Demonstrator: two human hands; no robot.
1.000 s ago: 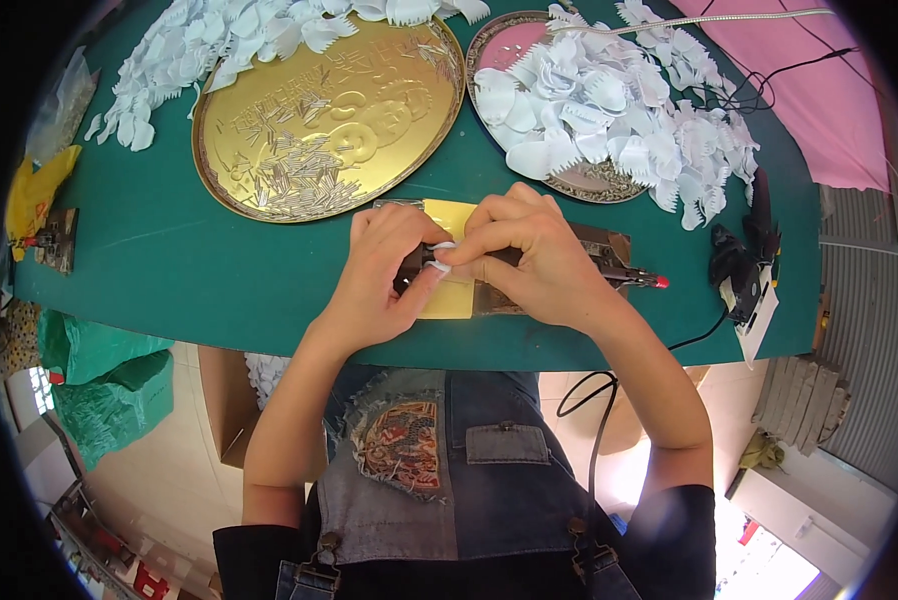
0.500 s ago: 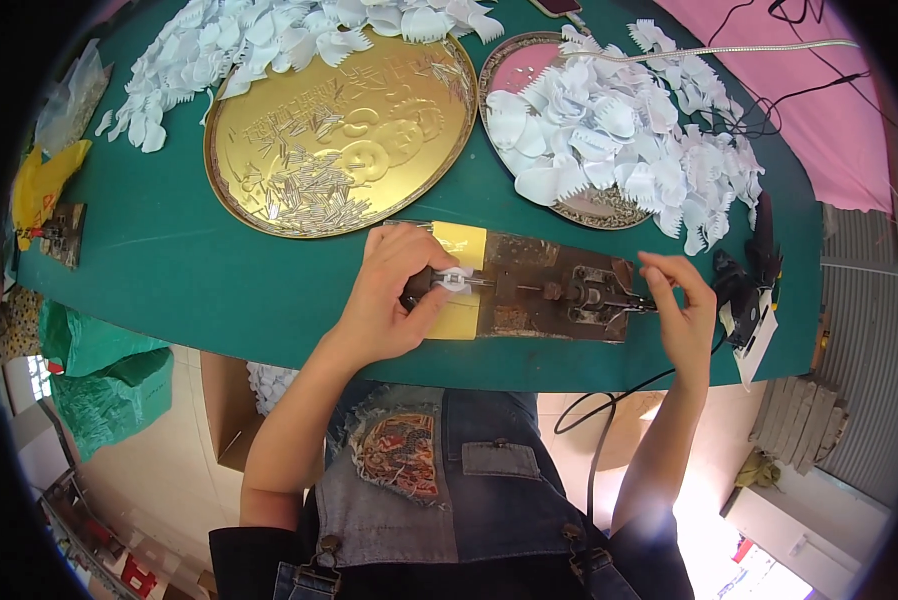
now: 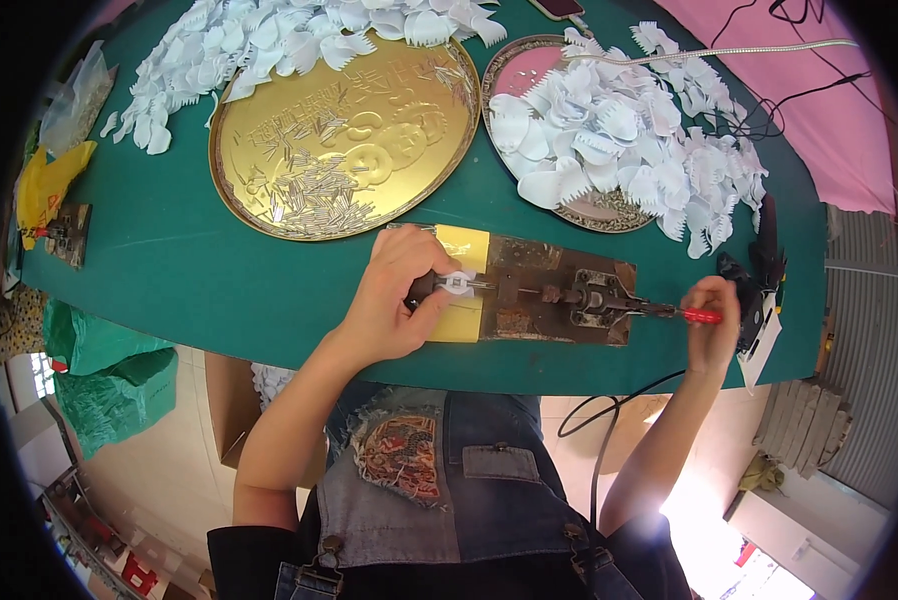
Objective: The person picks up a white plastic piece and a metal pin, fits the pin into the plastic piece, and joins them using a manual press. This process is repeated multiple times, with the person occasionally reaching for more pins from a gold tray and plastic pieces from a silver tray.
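A small white plastic piece (image 3: 459,283) sits at the left end of a dark metal clamp jig (image 3: 529,320), in line with its thin rod. Thumb and fingers of my left hand (image 3: 394,300) close on the piece from the left, above yellow tape (image 3: 459,325) on the jig's base. At the other end, the clamp's lever lies stretched out to the right. My right hand (image 3: 712,330) has its fingers curled round the red handle (image 3: 702,315) of that lever.
Beyond the jig, a gold oval tray (image 3: 339,140) holds many thin metal pins. A second tray (image 3: 609,215) is heaped with white toothed plastic pieces (image 3: 609,130), and more are piled at the back left (image 3: 249,40). Black tools (image 3: 754,290) lie right of my right hand.
My right hand has moved right and slightly down, and the lever now lies farther out with its red handle showing. My left hand stays on the white piece.
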